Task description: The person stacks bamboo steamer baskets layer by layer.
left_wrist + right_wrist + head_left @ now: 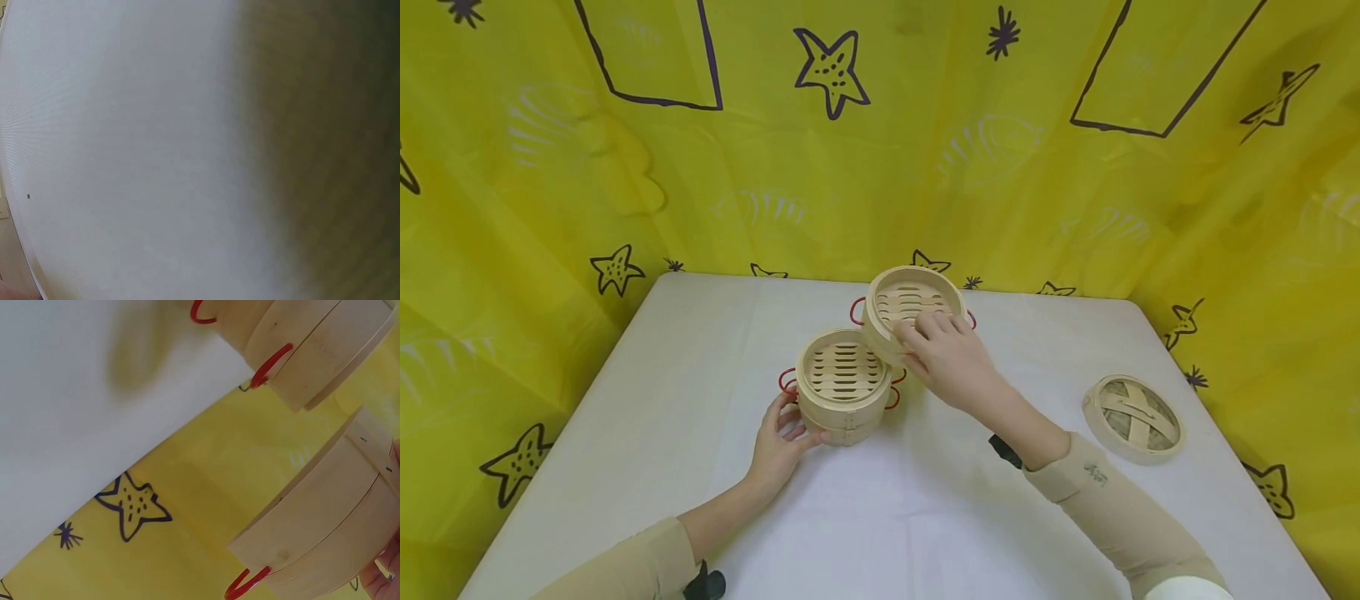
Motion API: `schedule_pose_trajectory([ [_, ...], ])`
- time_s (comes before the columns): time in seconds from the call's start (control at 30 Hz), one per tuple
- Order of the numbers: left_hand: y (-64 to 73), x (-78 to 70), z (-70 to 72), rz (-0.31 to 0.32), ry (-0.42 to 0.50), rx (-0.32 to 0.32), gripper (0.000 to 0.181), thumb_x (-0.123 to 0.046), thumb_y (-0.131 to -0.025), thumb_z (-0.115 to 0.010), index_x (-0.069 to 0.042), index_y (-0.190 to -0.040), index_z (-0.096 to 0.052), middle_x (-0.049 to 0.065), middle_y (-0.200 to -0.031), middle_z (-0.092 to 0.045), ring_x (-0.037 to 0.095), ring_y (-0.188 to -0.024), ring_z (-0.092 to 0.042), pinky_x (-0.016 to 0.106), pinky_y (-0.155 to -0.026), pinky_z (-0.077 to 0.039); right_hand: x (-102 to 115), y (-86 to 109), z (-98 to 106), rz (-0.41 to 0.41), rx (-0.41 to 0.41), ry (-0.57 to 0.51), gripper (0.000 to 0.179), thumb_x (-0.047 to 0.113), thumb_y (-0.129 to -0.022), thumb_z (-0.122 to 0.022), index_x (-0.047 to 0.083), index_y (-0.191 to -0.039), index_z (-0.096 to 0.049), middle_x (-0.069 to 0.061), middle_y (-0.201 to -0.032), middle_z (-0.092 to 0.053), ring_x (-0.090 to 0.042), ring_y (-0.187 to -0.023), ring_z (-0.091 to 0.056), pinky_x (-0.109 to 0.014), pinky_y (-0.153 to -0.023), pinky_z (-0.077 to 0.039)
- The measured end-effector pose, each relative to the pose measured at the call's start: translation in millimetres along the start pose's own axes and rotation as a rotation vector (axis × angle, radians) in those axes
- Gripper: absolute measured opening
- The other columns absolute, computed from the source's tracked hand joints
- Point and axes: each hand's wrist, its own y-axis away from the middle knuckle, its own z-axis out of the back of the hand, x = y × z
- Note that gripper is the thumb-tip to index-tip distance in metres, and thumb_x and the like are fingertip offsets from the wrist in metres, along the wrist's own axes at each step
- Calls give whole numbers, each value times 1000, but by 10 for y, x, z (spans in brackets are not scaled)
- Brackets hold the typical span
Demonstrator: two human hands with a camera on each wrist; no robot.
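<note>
Two stacked bamboo steamer baskets (846, 423) with slatted floors and red loop handles stand on the white table. My left hand (778, 447) grips the stack at its lower left, thumb along the front. A third bamboo steamer basket (871, 321) is held tilted above and behind the stack's right rim. My right hand (953, 358) pinches its near rim, with the fingers over the edge. In the right wrist view the held basket (319, 512) stands apart from the stack (312, 350), and a few fingertips show at the right edge. The left wrist view shows no hand.
A round bamboo lid (1133, 418) with a woven strap across it lies on the right of the white table (715, 333). Yellow curtains (880, 167) with starfish drawings hang behind the table and along both sides.
</note>
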Motion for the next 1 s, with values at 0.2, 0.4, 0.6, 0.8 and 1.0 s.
schedule_pose_trajectory([
  [0.2, -5, -3, 4, 8, -5, -1, 80, -1, -67, -78, -3, -134, -34, 21, -127, -41, 34, -114, -45, 37, -95, -47, 118, -71, -16, 40, 19, -9, 30, 24, -83, -67, 15, -107, -52, -2, -85, -43, -23, -88, -43, -33, -76, -38],
  [0.4, -16, -11, 11, 13, 2, 1, 80, 0, -67, -78, -4, -134, -35, 19, -128, -40, 33, -115, -46, 37, -96, -46, 232, -125, -26, 81, 28, -19, 32, 24, -83, -67, 17, -109, -51, -1, -85, -43, -21, -87, -43, -31, -73, -38],
  [0.6, -11, -9, 10, 9, 7, -2, 80, 2, -66, -78, -4, -133, -35, 18, -129, -39, 33, -115, -46, 38, -95, -47, 321, -161, -59, 144, 3, -14, 33, 23, -83, -66, 17, -111, -50, -1, -86, -44, -21, -86, -45, -30, -74, -40],
  [0.8, -15, -15, 8, 7, -5, -3, 79, 0, -67, -78, -5, -134, -36, 18, -129, -40, 33, -116, -45, 39, -96, -46, 398, -195, -76, 167, 5, -21, 32, 22, -83, -65, 17, -111, -51, -1, -88, -46, -21, -88, -46, -31, -77, -41],
  [1.0, -17, -16, 10, 12, 4, 4, 79, -2, -69, -78, -4, -134, -35, 18, -130, -38, 33, -117, -44, 39, -97, -45, 463, -228, -92, 178, 19, -27, 31, 22, -84, -63, 16, -113, -52, -1, -90, -48, -21, -90, -48, -31, -78, -41],
])
